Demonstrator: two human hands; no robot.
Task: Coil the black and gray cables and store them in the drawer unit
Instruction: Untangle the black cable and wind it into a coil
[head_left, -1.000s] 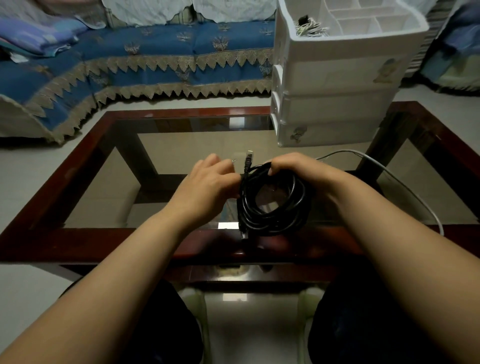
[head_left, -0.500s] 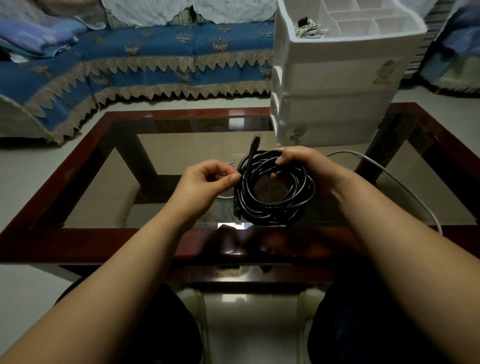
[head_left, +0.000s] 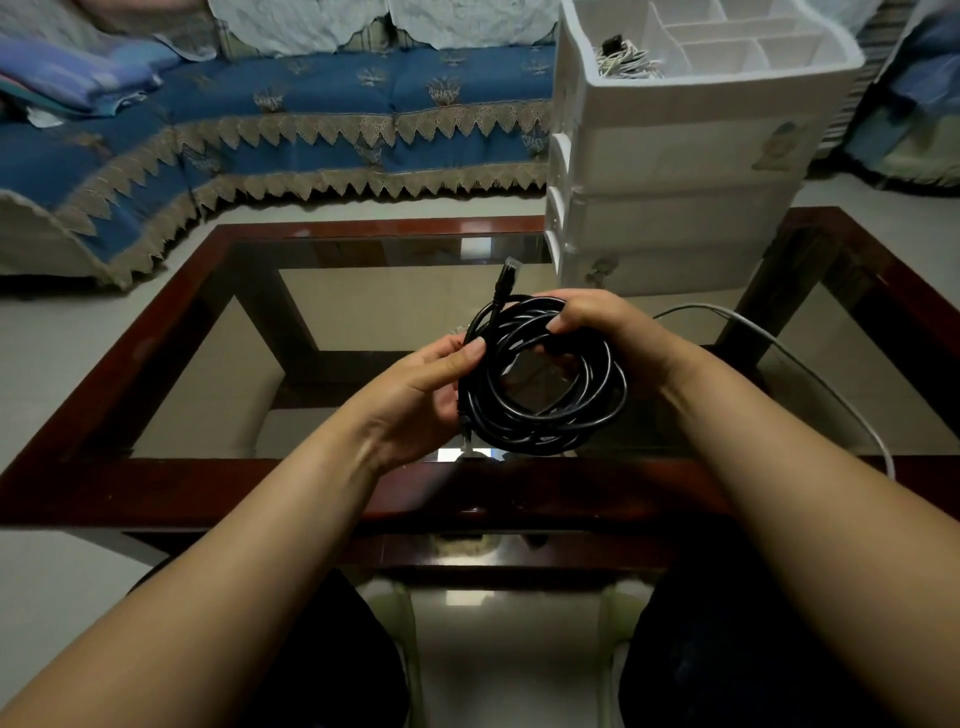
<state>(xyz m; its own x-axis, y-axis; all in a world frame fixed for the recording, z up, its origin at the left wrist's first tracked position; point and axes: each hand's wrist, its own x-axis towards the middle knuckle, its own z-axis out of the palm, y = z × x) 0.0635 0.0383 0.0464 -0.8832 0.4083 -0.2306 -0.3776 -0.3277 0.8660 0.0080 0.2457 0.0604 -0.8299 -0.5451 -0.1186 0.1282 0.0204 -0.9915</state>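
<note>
A black cable (head_left: 545, 415) hangs as a round coil above the glass table, held between both hands. My right hand (head_left: 597, 322) grips the coil's top edge. My left hand (head_left: 426, 384) pinches its left side, and the free end with its plug (head_left: 506, 275) sticks up just above that hand. A gray cable (head_left: 810, 374) lies loose across the table's right side and drops over the near edge. The white drawer unit (head_left: 675, 171) stands at the table's far right; its top tray is open, with a bundle of light cable (head_left: 626, 60) in the left compartment.
The table has a dark red wooden frame (head_left: 156, 488) around the glass. A sofa with a blue patterned cover (head_left: 311, 114) runs along the far side. My knees are under the near edge of the table.
The left hand has moved in from beside the coil and now pinches its left side. The coil has tilted to face me more. The plug end stays pointing up.
</note>
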